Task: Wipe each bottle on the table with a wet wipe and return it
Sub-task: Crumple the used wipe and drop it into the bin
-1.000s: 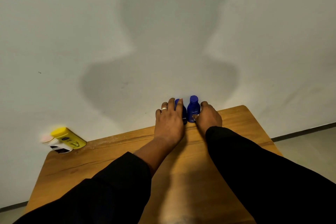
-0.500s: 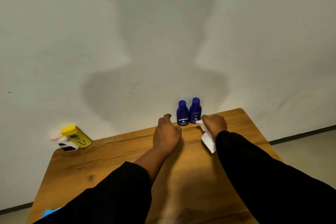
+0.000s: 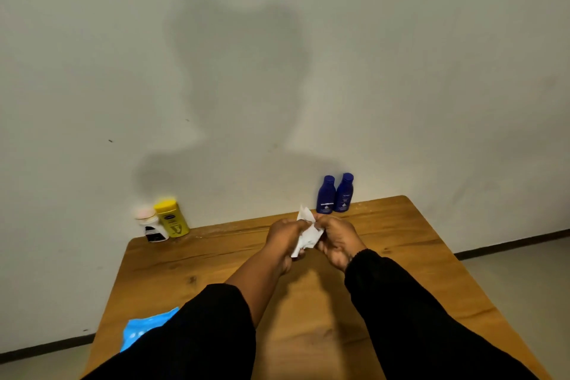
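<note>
Two hands meet above the table, both closed on one crumpled white wipe. The left hand and the right hand each have fingers curled round a side of it. The sheet is bunched between them, with a corner poking up past the fingertips.

Just beyond those fingertips, against the wall, stand the blue bottles, a pair, upright and touching each other. Neither is in hand. My guess is the wipe is being refolded for the next bottle.

Pulling from both sides could tear the damp sheet. A forward reach with a full fist could also tip one blue bottle into its neighbour, as they stand so tight.

Well off to the left of the fingers, a yellow bottle and a white bottle sit side by side at the wall. A blue pack lies under the left sleeve, partly hidden, so reaching it would mean drawing that arm back.
</note>
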{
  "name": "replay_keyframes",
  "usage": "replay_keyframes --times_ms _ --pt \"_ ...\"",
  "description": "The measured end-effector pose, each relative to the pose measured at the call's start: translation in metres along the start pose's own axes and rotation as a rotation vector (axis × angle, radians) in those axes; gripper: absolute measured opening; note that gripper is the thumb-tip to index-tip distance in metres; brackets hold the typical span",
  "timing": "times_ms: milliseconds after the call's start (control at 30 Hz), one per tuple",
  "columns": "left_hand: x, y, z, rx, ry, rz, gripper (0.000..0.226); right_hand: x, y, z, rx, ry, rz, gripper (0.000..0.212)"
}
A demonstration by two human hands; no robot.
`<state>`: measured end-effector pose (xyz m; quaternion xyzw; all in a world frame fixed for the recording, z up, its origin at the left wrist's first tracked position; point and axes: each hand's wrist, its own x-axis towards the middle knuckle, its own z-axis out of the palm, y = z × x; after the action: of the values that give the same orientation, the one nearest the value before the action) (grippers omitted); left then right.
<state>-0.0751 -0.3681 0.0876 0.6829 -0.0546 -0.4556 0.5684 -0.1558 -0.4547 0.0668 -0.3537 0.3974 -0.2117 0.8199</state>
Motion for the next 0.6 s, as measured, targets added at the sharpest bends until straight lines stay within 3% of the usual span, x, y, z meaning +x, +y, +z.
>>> replay_keyframes --times_ms 300,433,600 --pt "-0.063 0.030 -0.108 -0.225 0.058 0.119 0.007 -0.075 0.036 0.089 -0.170 -0.126 -0.042 0.025" --pt "-0.085 0.024 -0.155 -0.203 0.117 0.175 0.012 -0.096 0.051 0.130 -0.204 -0.206 -0.028 0.016" --pt "-0.110 0.008 -0.200 -0.185 0.168 0.195 0.014 -0.107 0.076 0.178 -0.297 -0.320 0.028 0.019"
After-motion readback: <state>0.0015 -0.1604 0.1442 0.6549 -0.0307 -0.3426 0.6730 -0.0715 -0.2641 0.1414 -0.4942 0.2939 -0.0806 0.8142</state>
